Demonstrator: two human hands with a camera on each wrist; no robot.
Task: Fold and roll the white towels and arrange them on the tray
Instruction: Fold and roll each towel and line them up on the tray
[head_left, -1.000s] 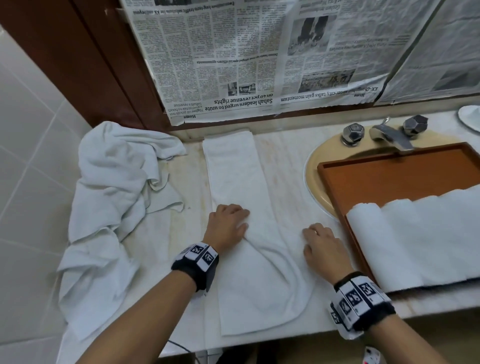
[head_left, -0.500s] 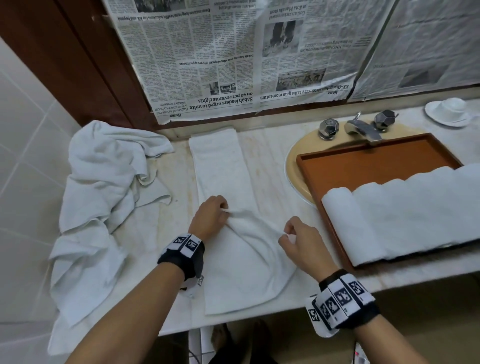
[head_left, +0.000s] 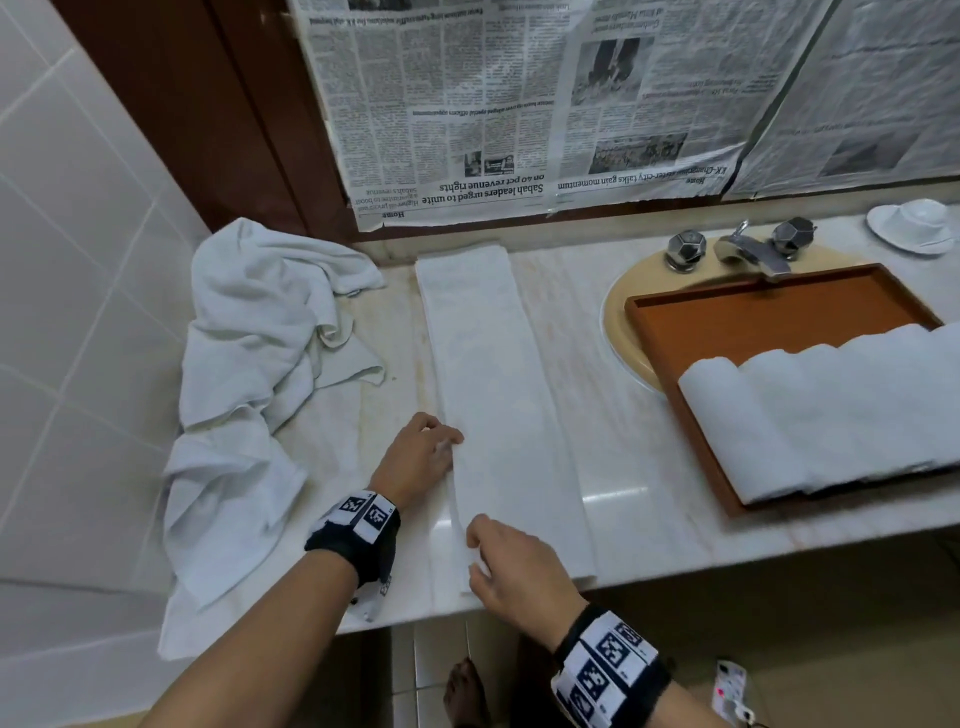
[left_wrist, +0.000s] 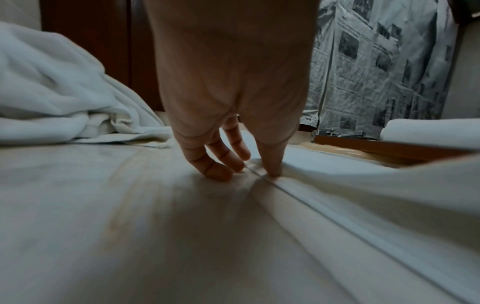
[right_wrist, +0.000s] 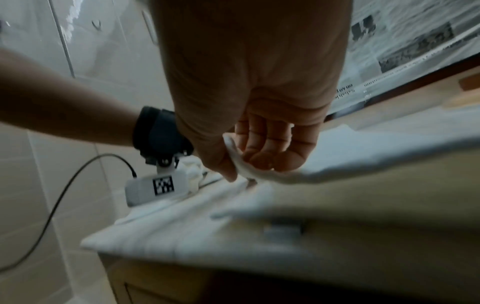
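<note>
Towel now folded flat; right hand grip pinches edge, left hand flat; loose towels beside.

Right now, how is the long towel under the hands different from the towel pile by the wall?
The long towel lies flat in a narrow folded strip; the towel pile is crumpled and bunched.
The long towel is being handled: the left hand touches its edge and the right hand pinches it. Nobody touches the towel pile.
Both are white and sit on the counter.
</note>
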